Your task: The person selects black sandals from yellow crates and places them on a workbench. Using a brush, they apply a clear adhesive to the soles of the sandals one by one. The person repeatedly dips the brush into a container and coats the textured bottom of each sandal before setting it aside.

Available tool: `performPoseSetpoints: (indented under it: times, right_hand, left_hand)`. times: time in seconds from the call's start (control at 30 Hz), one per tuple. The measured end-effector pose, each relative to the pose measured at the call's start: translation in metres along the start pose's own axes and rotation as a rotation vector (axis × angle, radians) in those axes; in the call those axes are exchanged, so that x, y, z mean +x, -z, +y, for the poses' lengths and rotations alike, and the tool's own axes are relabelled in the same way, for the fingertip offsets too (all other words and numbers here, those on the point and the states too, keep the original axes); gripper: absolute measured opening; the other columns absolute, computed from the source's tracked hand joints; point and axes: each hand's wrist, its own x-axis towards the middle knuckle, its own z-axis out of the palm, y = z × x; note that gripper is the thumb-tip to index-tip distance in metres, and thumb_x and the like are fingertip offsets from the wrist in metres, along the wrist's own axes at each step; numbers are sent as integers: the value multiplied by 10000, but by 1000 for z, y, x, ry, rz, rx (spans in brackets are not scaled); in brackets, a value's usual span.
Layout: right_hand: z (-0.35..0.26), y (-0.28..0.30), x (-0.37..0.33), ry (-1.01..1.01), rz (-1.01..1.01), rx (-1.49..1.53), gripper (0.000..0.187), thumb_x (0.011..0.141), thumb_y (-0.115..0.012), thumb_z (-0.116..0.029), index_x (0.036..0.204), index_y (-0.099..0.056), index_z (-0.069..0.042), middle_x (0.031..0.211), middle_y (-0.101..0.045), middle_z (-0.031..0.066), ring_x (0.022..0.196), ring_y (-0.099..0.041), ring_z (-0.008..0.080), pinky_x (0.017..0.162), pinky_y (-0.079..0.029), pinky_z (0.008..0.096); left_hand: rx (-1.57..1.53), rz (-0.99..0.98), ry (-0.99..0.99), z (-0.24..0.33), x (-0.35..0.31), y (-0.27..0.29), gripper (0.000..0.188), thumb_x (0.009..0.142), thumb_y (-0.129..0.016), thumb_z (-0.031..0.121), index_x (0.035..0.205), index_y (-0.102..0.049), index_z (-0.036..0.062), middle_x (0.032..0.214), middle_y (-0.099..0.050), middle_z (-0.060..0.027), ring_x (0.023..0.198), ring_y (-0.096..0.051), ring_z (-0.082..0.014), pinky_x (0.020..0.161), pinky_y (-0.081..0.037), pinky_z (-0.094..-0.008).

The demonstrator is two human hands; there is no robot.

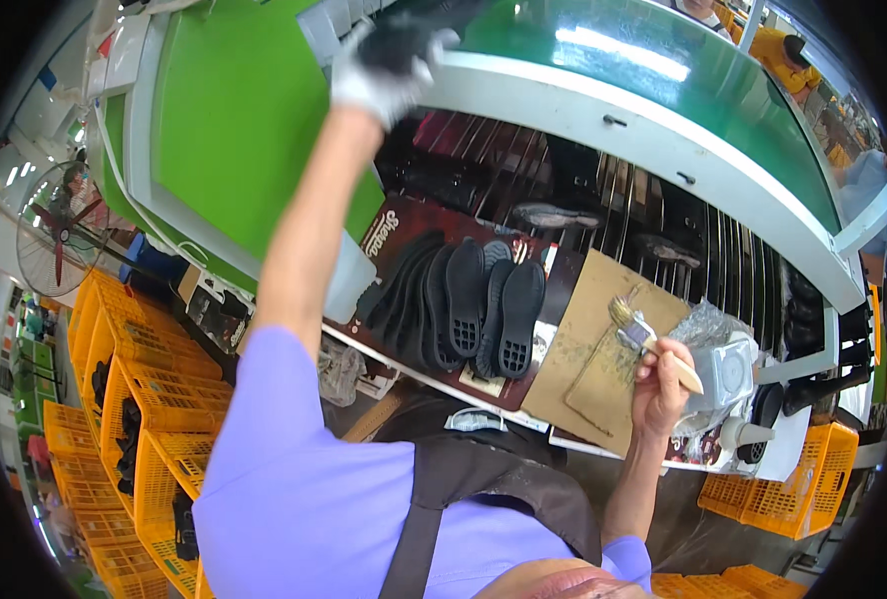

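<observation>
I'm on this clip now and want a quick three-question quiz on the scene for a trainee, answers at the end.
1. Fill in the blank: the right hand holds a ____.
2. True or false: the black soles lie to the right of the brown sheet in the picture.
3. Multiple choice: what colour is the cuff of the glove on the left hand?
A) Red
B) White
C) Blue

Key:
1. Brush
2. False; they lie to its left.
3. B
</observation>
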Motion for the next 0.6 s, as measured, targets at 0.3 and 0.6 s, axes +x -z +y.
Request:
performPoseSetpoints:
  times: [0.3, 0.6]
  right_hand:
    - [17, 12, -26, -127, -10, -255, 202, 856, -598, -105, 988, -594, 48, 791, -582, 93, 650, -537, 132, 584, -433, 230]
    - [-3, 34, -38, -44, 80, -367, 185, 863, -590, -110, 968, -606, 42, 793, -573, 84, 645, -519, 127, 599, -424, 234]
  left_hand:
    - [394, 486, -340, -22, -1, 94, 456, 935, -384, 442, 1026, -499, 10, 856, -606, -172, 755, -629, -282, 644, -545, -347]
    - [2287, -63, 333, -243, -164, -14, 701, 740, -601, 546, 1182, -490, 14, 757, -625, -186, 666, -641, -300, 585, -519, -391]
